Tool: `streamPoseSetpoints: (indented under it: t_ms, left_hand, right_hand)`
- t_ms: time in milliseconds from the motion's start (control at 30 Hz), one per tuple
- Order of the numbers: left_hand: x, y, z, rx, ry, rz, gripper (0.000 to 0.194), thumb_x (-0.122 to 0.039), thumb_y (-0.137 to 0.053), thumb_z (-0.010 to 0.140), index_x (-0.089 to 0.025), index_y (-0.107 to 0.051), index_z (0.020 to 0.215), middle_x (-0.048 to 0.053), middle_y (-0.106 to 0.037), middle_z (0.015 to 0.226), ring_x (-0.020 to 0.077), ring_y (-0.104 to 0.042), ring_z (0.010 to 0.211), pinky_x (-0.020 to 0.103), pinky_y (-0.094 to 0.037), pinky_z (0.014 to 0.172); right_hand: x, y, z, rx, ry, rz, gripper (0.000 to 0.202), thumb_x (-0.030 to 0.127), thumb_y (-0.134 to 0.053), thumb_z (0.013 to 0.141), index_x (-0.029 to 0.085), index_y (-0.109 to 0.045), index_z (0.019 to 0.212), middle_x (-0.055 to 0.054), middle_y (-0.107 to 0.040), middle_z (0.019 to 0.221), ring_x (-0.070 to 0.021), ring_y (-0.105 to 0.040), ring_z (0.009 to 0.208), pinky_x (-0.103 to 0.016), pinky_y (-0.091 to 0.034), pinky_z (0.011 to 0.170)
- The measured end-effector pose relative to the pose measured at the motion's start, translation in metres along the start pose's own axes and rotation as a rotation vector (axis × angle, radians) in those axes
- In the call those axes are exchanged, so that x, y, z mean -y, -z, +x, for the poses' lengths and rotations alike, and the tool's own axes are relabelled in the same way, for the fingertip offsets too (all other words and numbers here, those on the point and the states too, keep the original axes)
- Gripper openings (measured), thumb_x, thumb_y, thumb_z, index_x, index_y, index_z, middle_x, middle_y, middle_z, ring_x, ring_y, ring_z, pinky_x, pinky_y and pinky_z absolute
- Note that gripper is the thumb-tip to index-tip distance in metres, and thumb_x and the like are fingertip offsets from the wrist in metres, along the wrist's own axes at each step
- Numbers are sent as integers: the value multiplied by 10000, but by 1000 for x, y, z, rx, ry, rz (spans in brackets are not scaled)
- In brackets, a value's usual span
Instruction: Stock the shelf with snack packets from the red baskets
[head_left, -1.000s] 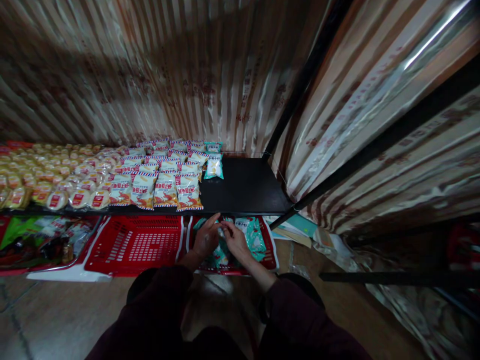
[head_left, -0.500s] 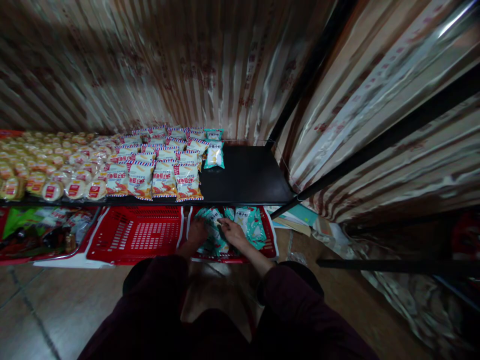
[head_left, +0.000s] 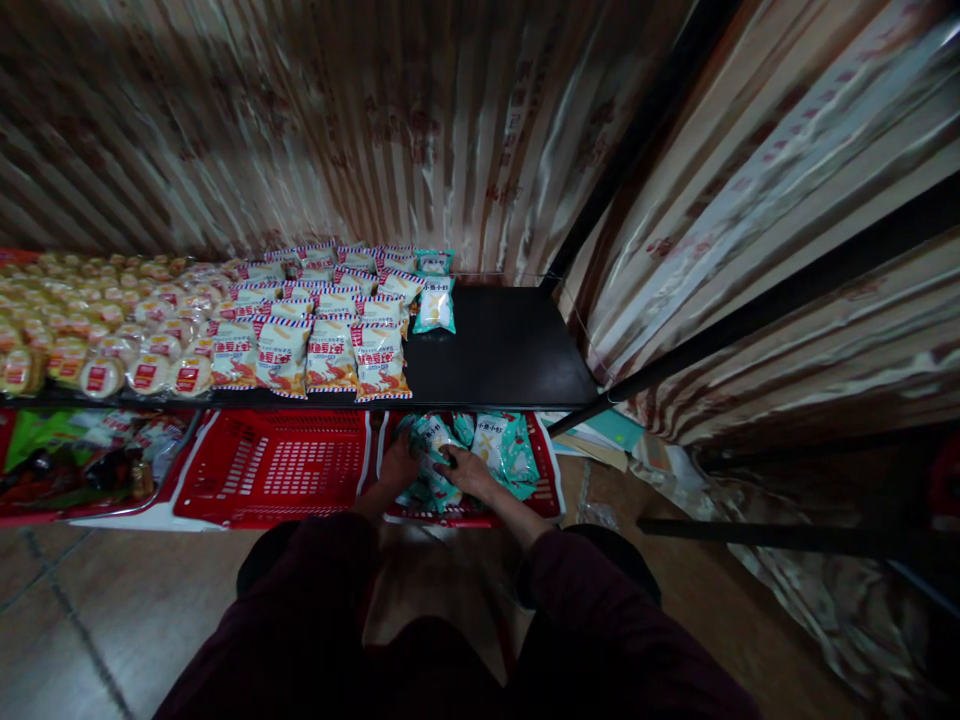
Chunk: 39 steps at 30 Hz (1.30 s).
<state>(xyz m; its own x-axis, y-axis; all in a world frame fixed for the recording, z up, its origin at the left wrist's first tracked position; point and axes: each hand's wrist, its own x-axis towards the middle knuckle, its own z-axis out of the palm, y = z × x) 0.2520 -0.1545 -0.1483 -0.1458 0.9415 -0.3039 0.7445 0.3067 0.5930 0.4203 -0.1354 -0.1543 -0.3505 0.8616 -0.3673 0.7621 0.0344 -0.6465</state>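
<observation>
Dim light overall; faint sheen on the floor [head_left: 157,620] before the black shelf [head_left: 510,345], shadowy, slightly blurred striped sheeting [head_left: 337,130] behind it.

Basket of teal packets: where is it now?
In the head view, the basket of teal packets appears just below the black shelf, right of another red basket, with the left hand and right hand at the packets.

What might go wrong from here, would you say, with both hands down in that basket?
Teal packets lie heaped and overlapping in the red basket, so drawing one out might drag others along.

The left hand and right hand are close to the front edge of the black shelf; lifting carelessly could knock it.

The front white-and-orange bags stand near that edge, so a bump might topple one.
</observation>
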Motion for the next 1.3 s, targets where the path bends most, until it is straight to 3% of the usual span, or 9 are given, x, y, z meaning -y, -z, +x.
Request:
streamPoseSetpoints:
  t_ms: [100, 267, 367, 467, 567, 733, 933, 1133, 1300]
  left_hand:
    - [-4, 1, 1, 35, 27, 2, 565, -147, -502, 811, -89, -391, 1361, 211, -623, 1194, 277, -629, 1058, 390, -465, 907]
    - [-10, 8, 1, 104, 7, -11, 349, -114, -509, 786, -110, -620, 1117, 167, -675, 1103, 252, -629, 1045, 332, -446, 906]
    - [-13, 15, 2, 131, -34, -55, 247, -134, -508, 794, -134, -682, 970, 114, -715, 965, 211, -657, 930, 284, -460, 840]
    - [-15, 21, 5, 110, -57, -108, 246, -156, -498, 815, -144, -686, 973, 91, -716, 964, 193, -652, 899, 279, -459, 823]
    - [-18, 26, 9, 68, -72, -164, 246, -174, -497, 828, -152, -683, 986, 80, -713, 993, 187, -643, 904, 283, -460, 822]
    - [-26, 30, 12, 34, -108, -247, 215, -190, -512, 827, -180, -691, 945, 37, -719, 934, 157, -640, 840, 251, -471, 781]
    - [-30, 30, 10, 56, -109, -280, 205, -234, -528, 821, -172, -690, 931, 25, -716, 885, 145, -639, 788, 229, -475, 729]
    - [-20, 22, 15, 81, -83, -260, 311, -319, -423, 889, -146, -680, 918, 83, -704, 901, 198, -655, 871, 295, -488, 795]
    - [-11, 8, 13, 63, -110, -273, 219, -295, -607, 787, -175, -651, 965, 87, -678, 992, 226, -634, 999, 322, -481, 881]
  right_hand:
    - [-1, 1, 0, 39, 1, 21, 436, 348, -673, 729, 209, -629, 1140, -77, -685, 1106, -244, -641, 1016, -331, -474, 867]
    - [-3, 7, -1, 94, 13, 66, 612, 303, -742, 642, 193, -586, 1223, -84, -681, 1114, -246, -647, 990, -336, -475, 866]
    - [-5, 16, -2, 135, 51, 106, 601, 303, -741, 643, 191, -593, 1214, -67, -691, 1051, -224, -652, 931, -323, -481, 836]
    - [-6, 22, -5, 169, 105, 223, 555, 345, -722, 674, 201, -603, 1197, -33, -697, 992, -204, -648, 894, -327, -487, 828]
    - [-8, 22, -8, 161, 106, 342, 628, 409, -741, 659, 200, -583, 1230, -56, -669, 1137, -235, -616, 1047, -369, -464, 926]
    - [-8, 20, -11, 107, 26, 371, 829, 474, -774, 606, 153, -505, 1321, -131, -494, 1388, -290, -466, 1276, -430, -333, 1086]
    - [-8, 25, -14, 53, 8, 428, 744, 471, -803, 560, 184, -599, 1215, -91, -604, 1276, -291, -547, 1187, -432, -402, 1033]
    - [-5, 32, -19, 60, 55, 520, 537, 458, -727, 667, 176, -631, 1114, -30, -707, 1023, -217, -649, 922, -349, -515, 841]
    - [-5, 28, -17, -56, 27, 329, 481, 416, -703, 696, 167, -608, 1096, -53, -698, 977, -220, -640, 877, -347, -492, 817]
